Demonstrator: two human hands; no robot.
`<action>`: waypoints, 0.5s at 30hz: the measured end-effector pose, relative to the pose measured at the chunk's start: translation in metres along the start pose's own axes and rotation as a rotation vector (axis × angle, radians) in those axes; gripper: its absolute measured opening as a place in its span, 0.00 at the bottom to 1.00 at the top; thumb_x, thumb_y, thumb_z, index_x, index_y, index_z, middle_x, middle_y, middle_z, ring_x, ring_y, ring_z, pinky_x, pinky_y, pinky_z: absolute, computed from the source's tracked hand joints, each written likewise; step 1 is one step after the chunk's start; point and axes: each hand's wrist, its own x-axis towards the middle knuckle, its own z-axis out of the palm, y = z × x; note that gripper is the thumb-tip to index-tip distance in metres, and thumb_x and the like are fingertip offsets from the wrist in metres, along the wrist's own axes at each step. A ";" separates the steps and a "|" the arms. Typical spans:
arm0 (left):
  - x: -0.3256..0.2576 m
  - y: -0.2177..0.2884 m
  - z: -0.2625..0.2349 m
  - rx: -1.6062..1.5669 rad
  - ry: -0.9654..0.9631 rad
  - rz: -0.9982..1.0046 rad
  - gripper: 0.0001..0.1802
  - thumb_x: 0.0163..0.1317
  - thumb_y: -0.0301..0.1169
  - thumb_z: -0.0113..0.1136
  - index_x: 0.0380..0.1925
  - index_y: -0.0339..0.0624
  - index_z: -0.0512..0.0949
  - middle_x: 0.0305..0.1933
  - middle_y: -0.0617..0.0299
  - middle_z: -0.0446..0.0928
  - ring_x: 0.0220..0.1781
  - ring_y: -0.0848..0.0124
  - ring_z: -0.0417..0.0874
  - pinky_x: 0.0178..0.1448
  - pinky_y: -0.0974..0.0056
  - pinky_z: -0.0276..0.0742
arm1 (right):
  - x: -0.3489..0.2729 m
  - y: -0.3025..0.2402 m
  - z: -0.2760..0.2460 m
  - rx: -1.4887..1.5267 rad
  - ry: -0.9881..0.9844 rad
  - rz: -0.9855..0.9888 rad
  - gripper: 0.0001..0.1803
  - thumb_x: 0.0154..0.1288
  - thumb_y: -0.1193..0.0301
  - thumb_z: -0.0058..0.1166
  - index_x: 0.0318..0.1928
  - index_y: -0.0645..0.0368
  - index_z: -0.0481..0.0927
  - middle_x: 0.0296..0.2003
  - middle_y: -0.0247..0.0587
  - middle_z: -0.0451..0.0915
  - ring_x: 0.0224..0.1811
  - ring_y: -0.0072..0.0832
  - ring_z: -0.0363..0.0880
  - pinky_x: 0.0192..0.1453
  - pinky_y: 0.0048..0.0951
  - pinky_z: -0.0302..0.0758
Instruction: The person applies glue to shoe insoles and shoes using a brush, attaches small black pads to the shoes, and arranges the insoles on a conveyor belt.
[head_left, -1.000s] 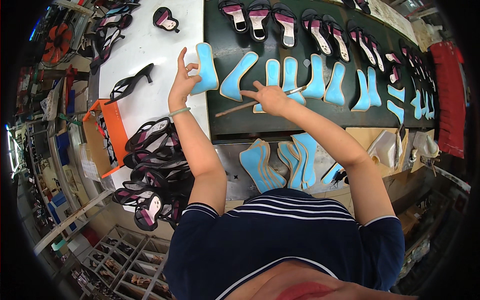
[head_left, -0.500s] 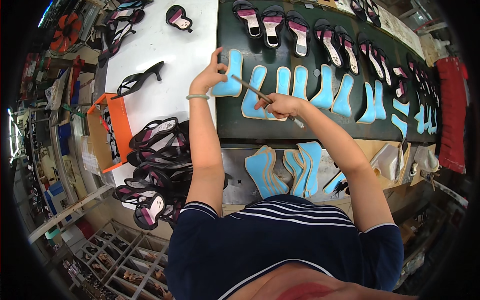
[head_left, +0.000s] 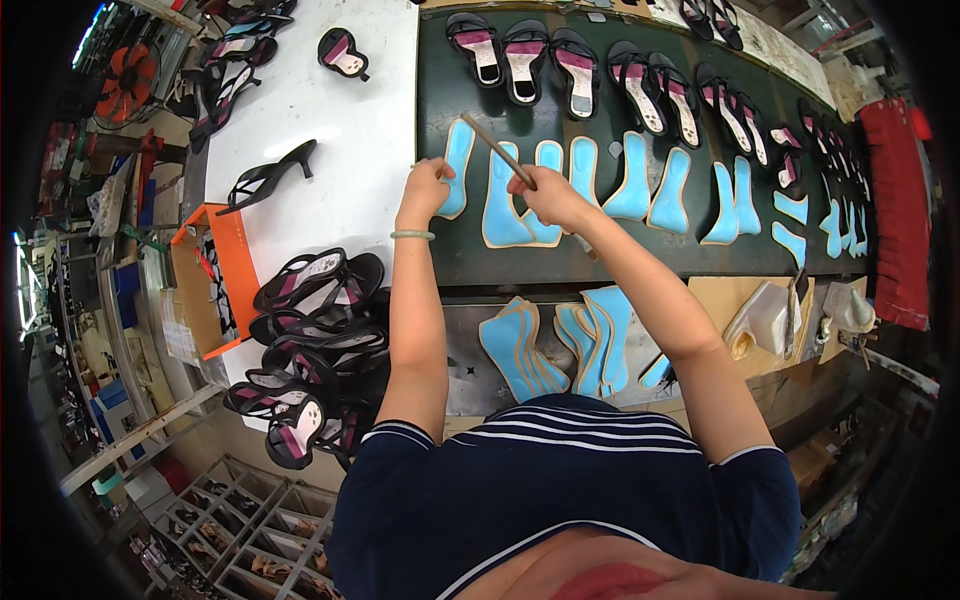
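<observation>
1. Far left of the dark belt (head_left: pixel 440 270) stands an orange box (head_left: pixel 215 275), with a heap of black sandals (head_left: pixel 310 340) just below it on the white table (head_left: pixel 340 130). A single black heeled shoe (head_left: pixel 268 175) lies above the box.

2. At the belt's left edge, the left hand (head_left: pixel 425 190) is curled with its fingers pressed down on the lower end of a blue insole (head_left: pixel 457 160), pinning it flat. If that hold slackens, I judge the insole could skid off the belt edge onto the white table.

3. Just right, over the belt, the right hand (head_left: pixel 550 195) pinches a thin wooden-handled brush (head_left: pixel 497 150) between thumb and fingers; the stick angles up-left toward the pinned insole. Too heavy a stroke could smear onto the belt or the neighbouring blue insoles (head_left: pixel 510 190).

4. Further right along the belt run more blue insoles (head_left: pixel 670 190), and sandals (head_left: pixel 580 65) line its far side.

5. Below the belt's near edge sits a stack of insoles (head_left: pixel 560 345), close enough for an elbow to knock.
</observation>
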 end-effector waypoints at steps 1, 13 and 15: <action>-0.002 0.002 -0.002 -0.085 -0.070 -0.091 0.19 0.51 0.18 0.51 0.45 0.39 0.77 0.43 0.47 0.77 0.47 0.57 0.78 0.51 0.60 0.72 | 0.000 -0.005 -0.006 0.078 -0.050 0.021 0.15 0.57 0.82 0.38 0.42 0.65 0.76 0.23 0.39 0.73 0.12 0.23 0.65 0.16 0.29 0.63; -0.025 -0.005 -0.006 -0.377 -0.175 -0.218 0.23 0.64 0.34 0.50 0.59 0.43 0.68 0.41 0.49 0.78 0.45 0.58 0.79 0.53 0.59 0.70 | 0.016 -0.019 0.030 -0.047 -0.434 0.109 0.38 0.53 0.83 0.33 0.68 0.52 0.58 0.19 0.37 0.69 0.12 0.24 0.69 0.12 0.25 0.61; -0.030 -0.004 -0.007 -0.389 -0.084 -0.252 0.25 0.63 0.32 0.51 0.61 0.43 0.66 0.40 0.47 0.78 0.43 0.57 0.79 0.50 0.58 0.72 | 0.016 -0.018 0.032 -0.021 -0.422 0.088 0.37 0.53 0.83 0.33 0.68 0.54 0.59 0.19 0.37 0.69 0.12 0.24 0.69 0.11 0.25 0.61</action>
